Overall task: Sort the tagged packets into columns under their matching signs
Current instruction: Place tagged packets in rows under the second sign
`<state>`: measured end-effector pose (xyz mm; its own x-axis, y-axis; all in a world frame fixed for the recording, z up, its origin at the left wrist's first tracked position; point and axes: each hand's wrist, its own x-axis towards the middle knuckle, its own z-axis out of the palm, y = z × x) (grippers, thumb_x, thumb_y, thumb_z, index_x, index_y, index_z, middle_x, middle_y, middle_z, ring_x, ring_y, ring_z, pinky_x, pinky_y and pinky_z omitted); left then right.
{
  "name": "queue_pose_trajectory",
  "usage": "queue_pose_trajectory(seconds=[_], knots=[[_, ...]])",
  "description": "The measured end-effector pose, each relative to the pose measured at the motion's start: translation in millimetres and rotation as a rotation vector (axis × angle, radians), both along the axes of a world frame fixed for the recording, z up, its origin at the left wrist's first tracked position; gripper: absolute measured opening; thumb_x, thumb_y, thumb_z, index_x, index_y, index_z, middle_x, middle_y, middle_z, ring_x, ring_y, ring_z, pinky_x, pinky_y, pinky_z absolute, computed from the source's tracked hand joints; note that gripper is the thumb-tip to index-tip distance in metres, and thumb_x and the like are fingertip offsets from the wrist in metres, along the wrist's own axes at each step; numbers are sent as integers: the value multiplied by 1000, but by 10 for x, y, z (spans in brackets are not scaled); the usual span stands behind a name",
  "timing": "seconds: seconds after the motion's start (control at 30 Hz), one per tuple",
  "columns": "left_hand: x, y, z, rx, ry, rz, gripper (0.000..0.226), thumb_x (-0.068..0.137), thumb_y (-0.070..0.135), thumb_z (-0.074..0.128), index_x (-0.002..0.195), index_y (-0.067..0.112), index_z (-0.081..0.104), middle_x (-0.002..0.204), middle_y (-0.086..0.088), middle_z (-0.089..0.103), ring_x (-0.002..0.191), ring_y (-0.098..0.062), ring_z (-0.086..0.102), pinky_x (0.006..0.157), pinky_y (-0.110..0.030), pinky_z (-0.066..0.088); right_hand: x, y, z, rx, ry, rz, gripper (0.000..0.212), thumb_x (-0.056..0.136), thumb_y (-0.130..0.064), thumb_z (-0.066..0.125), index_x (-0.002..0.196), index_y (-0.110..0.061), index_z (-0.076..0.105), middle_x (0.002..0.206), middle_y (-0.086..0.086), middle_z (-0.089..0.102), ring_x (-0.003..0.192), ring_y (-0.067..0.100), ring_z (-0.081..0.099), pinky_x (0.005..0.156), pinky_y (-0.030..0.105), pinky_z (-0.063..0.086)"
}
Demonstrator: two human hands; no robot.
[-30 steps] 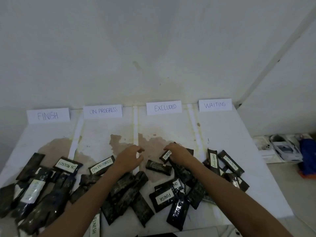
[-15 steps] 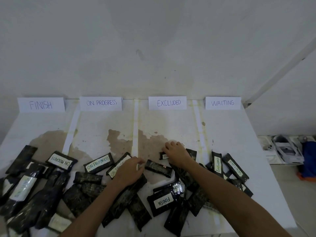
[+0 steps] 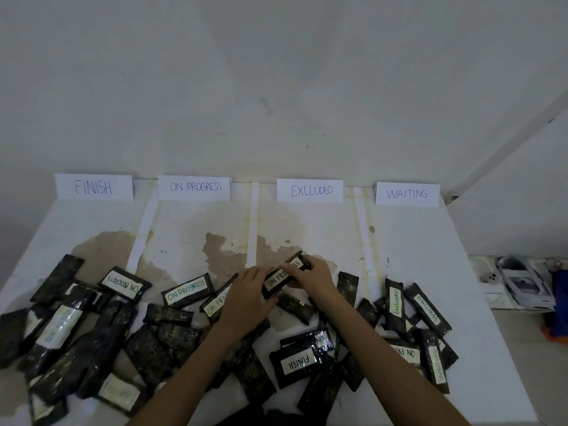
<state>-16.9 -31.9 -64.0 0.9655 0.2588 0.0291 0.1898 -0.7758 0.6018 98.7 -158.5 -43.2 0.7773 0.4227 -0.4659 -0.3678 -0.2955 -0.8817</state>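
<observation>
Four white signs stand along the wall: FINISH, ON PROGRESS, EXCLUDED and WAITING. Several black packets with white tags lie jumbled across the near half of the table. My left hand and my right hand both grip one black packet tagged ON PROGRESS, raised a little near the strip between the middle columns. Other tagged packets lie near: ON PROGRESS, FINISH, EXCLUDED, WAITING.
White tape strips split the stained tabletop into columns. The wall rises right behind the signs. On the floor to the right lie white shoes and a blue item. The table's right edge runs near the WAITING column.
My right hand has lifted a packet tagged ON PROGRESS from the pile. My left hand has moved right and taken hold of its near end. The camera view has shifted slightly.
</observation>
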Motion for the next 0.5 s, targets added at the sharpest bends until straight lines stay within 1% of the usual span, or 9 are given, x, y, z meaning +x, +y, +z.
queue_pose_trajectory(seconds=[0.1, 0.17, 0.27, 0.33, 0.4, 0.5], knots=[[27, 110, 5, 111, -10, 17, 56, 77, 30, 67, 127, 14, 49, 115, -4, 59, 103, -26, 53, 88, -38, 48, -49, 191, 24, 64, 84, -26, 21, 80, -17, 74, 91, -3, 63, 91, 15, 68, 81, 24, 70, 66, 28, 59], [43, 247, 26, 153, -7, 37, 51, 76, 22, 70, 123, 12, 52, 112, -6, 61, 99, -28, 55, 83, -42, 51, -66, 331, 13, 85, 101, -26, 22, 81, -16, 73, 93, -1, 63, 92, 15, 67, 83, 25, 70, 69, 30, 60], [70, 530, 56, 141, 23, 62, 45, 75, 12, 69, 118, 11, 56, 110, -7, 60, 95, -27, 58, 74, -38, 52, -70, 567, -43, 80, 102, 10, 27, 82, -19, 72, 101, -1, 62, 99, 16, 67, 87, 24, 69, 71, 30, 59], [93, 769, 64, 144, 47, 84, 45, 76, 9, 69, 119, 11, 56, 113, -7, 57, 94, -26, 58, 69, -36, 52, -48, 717, -84, 47, 97, 28, 35, 83, -26, 71, 111, -7, 59, 105, 12, 67, 87, 20, 69, 71, 29, 58], [134, 1043, 47, 150, 68, 107, 47, 74, 4, 69, 119, 12, 56, 114, -5, 54, 96, -24, 56, 68, -38, 53, 4, 852, -142, -29, 94, 62, 45, 83, -35, 70, 119, -14, 52, 109, 7, 64, 89, 19, 67, 74, 31, 57], [277, 1467, -13, 205, 109, 111, 47, 67, -4, 71, 111, 10, 62, 103, -8, 59, 91, -28, 55, 65, -42, 54, 72, 1015, -297, -197, 77, 186, 57, 81, -47, 67, 126, -17, 49, 116, 5, 58, 98, 20, 62, 82, 33, 55]])
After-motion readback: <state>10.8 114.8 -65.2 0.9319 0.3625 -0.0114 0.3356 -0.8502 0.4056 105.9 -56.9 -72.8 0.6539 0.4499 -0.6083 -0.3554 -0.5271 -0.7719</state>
